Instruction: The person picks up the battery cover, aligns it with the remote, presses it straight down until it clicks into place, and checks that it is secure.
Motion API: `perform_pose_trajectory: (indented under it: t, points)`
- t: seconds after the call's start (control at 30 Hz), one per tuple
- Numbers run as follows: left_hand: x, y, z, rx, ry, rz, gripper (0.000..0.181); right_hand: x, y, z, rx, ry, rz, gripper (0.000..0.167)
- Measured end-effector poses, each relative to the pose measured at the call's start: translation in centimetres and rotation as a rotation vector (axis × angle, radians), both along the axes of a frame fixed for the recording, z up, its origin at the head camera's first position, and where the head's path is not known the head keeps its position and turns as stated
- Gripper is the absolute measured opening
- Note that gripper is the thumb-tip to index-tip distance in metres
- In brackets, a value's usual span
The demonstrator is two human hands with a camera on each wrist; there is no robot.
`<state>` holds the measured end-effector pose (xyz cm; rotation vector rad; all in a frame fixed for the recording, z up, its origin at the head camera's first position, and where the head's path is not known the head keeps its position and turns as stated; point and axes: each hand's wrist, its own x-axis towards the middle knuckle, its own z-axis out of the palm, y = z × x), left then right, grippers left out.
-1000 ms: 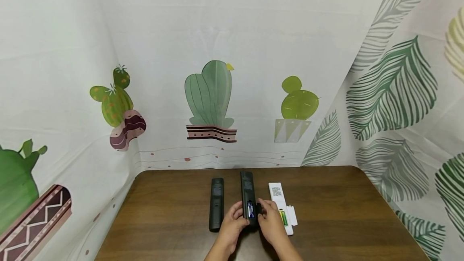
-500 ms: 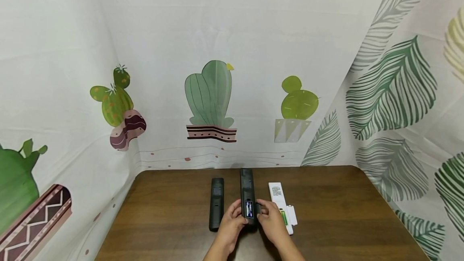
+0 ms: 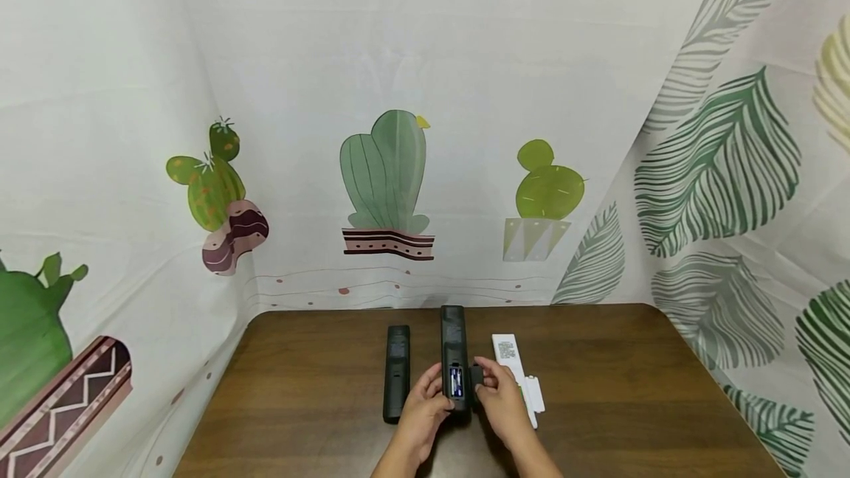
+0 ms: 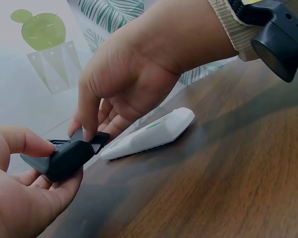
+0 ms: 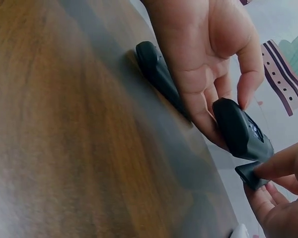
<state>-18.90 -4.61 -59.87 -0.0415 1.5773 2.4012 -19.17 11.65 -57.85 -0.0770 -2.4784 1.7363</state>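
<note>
My left hand (image 3: pixel 423 413) grips the lower end of a black remote control (image 3: pixel 454 341), its back turned up and raised off the table. In its uncovered compartment lie batteries (image 3: pixel 456 382) with dark blue wrapping. Just right of the remote, my right hand (image 3: pixel 502 403) pinches a small black battery cover (image 3: pixel 477 376) between thumb and fingers. The right wrist view has the cover (image 5: pixel 250 174) close beside the remote's edge (image 5: pixel 238 131); whether they touch, I cannot tell.
A second black remote (image 3: pixel 396 375) lies left of my left hand. Right of my right hand, a white remote (image 3: pixel 507 354) lies with its white cover (image 3: pixel 534 394) beside it, partly hidden by the hand. A patterned cloth (image 3: pixel 465 57) hangs behind the brown table (image 3: pixel 299 389).
The black remote has shifted slightly away from me, its far end higher in view. My right hand has brought the cover a little up and right, so more of it shows.
</note>
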Motion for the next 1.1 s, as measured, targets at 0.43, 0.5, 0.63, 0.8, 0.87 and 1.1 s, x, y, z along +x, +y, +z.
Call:
perform_pose_trajectory:
  t: [0.43,0.5,0.63,0.8,0.87,1.1]
  points:
    - [0.1,0.0,0.2,0.017,-0.011,-0.006,0.087,-0.2,0.4,1.4,-0.018,0.046,-0.042,0.048]
    - [0.1,0.0,0.3,0.018,-0.01,-0.008,0.087,-0.2,0.4,1.5,-0.023,0.05,-0.043,0.047]
    - [0.1,0.0,0.4,0.022,-0.006,-0.012,0.087,-0.2,0.4,1.9,-0.049,0.042,-0.037,0.044]
    - [0.1,0.1,0.4,0.025,-0.005,-0.015,0.087,-0.1,0.3,2.1,-0.092,0.053,-0.026,0.041]
    - [0.1,0.1,0.4,0.026,-0.006,-0.013,0.086,0.0,0.3,2.2,-0.12,0.059,-0.016,0.039]
    - [0.1,0.1,0.4,0.026,-0.003,-0.012,0.086,0.0,0.1,2.5,-0.174,0.057,0.01,0.035]
